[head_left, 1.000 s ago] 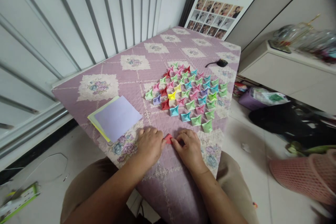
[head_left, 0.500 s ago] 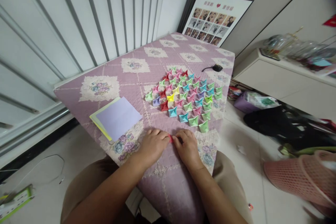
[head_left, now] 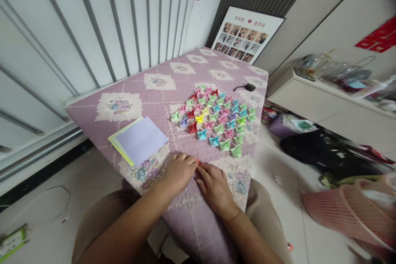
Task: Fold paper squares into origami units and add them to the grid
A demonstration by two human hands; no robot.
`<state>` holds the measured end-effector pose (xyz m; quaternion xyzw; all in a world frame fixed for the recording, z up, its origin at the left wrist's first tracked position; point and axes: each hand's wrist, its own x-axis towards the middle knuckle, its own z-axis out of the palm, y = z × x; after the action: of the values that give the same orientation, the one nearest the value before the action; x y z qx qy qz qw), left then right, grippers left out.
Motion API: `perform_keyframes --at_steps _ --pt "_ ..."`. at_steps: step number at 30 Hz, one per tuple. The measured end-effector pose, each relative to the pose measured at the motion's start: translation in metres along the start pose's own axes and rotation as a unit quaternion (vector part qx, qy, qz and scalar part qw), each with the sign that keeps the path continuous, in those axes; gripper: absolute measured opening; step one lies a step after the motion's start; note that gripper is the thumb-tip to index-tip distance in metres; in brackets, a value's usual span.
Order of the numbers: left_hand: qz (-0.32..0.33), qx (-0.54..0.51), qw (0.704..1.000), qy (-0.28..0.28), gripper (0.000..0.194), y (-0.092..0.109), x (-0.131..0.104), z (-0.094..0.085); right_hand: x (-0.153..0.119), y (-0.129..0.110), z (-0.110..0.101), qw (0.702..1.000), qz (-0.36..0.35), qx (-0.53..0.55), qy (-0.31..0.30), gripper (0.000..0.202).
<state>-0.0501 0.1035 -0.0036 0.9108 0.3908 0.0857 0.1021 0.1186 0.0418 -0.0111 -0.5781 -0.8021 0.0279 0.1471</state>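
A small red paper piece [head_left: 198, 161] lies on the table near the front edge, mostly covered by fingers. My left hand [head_left: 181, 172] rests beside it with its fingers curled and pressed together on the paper's left side. My right hand [head_left: 214, 184] has its fingers stretched forward, the index fingertip touching the red paper. Beyond the hands stand rows of folded paper shapes in several colours, among them a yellow one [head_left: 199, 119] and a blue one [head_left: 202, 134]. To the left lies a stack of square sheets with a lilac sheet [head_left: 142, 140] on top.
The table has a purple patterned cloth [head_left: 123, 84]. A small black object [head_left: 250, 87] with a cord lies near its right edge. A white railing [head_left: 140, 20] runs along the left, a photo board [head_left: 239, 35] leans behind, and a pink basket [head_left: 343, 208] stands at right.
My right hand has shifted slightly left and down, its fingers now flatter and more stretched. Less of the red paper shows. The camera view has tilted slightly.
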Motion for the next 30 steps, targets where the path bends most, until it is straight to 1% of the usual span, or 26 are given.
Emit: perform_keyframes --at_steps 5,9,13,21,27,30 --pt "0.010 0.017 1.000 -0.006 0.035 0.002 -0.014 -0.004 0.003 -0.003 -0.003 0.999 0.000 -0.034 -0.027 0.036" --pt "-0.016 0.030 0.999 -0.003 0.043 0.009 -0.024 -0.001 0.004 -0.004 -0.003 0.998 0.000 -0.051 -0.032 0.035" --pt "-0.042 0.031 0.999 -0.010 0.044 0.012 -0.030 0.004 0.000 0.000 -0.001 0.998 -0.008 -0.054 -0.017 0.034" --pt "-0.053 0.026 0.998 0.012 0.046 0.008 -0.037 0.010 -0.010 0.007 -0.001 0.997 0.007 -0.073 0.006 0.036" --pt "-0.064 0.026 0.998 0.009 0.044 0.008 -0.038 0.014 -0.011 0.010 0.001 0.997 0.021 -0.074 0.018 0.037" --pt "-0.070 0.018 0.997 -0.001 0.042 0.009 -0.036 0.013 -0.010 0.011 0.003 0.997 0.034 -0.064 0.025 0.034"
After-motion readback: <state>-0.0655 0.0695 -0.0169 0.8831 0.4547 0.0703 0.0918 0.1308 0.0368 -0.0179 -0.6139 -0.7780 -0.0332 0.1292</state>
